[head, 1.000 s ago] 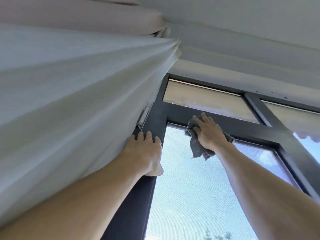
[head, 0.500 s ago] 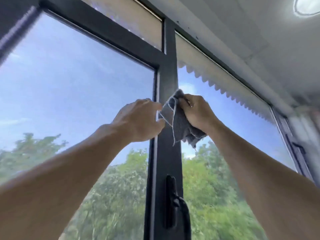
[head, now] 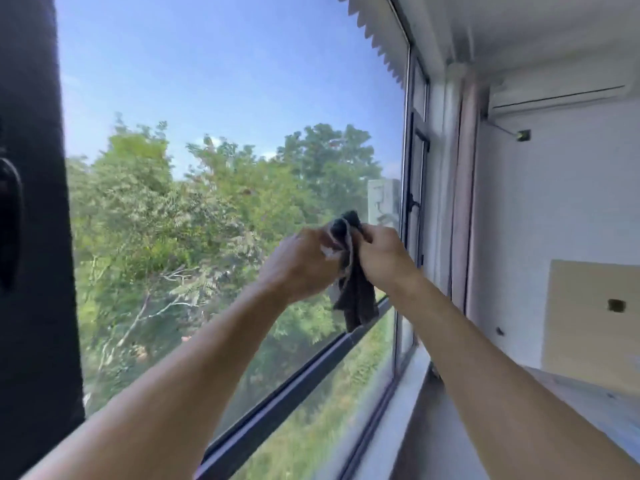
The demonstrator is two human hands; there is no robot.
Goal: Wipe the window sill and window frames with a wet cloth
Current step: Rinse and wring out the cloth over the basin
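clearly the cloth (head: 355, 296) is a soft, limp thing: it is held up in the air in front of the glass, bunched at the top between both hands, and its dark lower part hangs down in loose folds close to the horizontal frame bar (head: 304, 379) in this view, though i cannot tell whether it touches it. the left hand (head: 304, 261) has its fingers curled round the upper left edge of the bunch, and the right hand (head: 381, 252) pinches the top right of it, so both are closed on the fabric. it looks light, and being wet it is likely a bit heavier and clingy rather than slippery; nothing about it is fragile. it should fold or wad any way one likes, so the sensible hold is a palm-sized pad gathered in one hand, loose ends tucked in, pressed flat to the frame. the window sill (head: 412, 375) lies below to the right, well apart from the hands.
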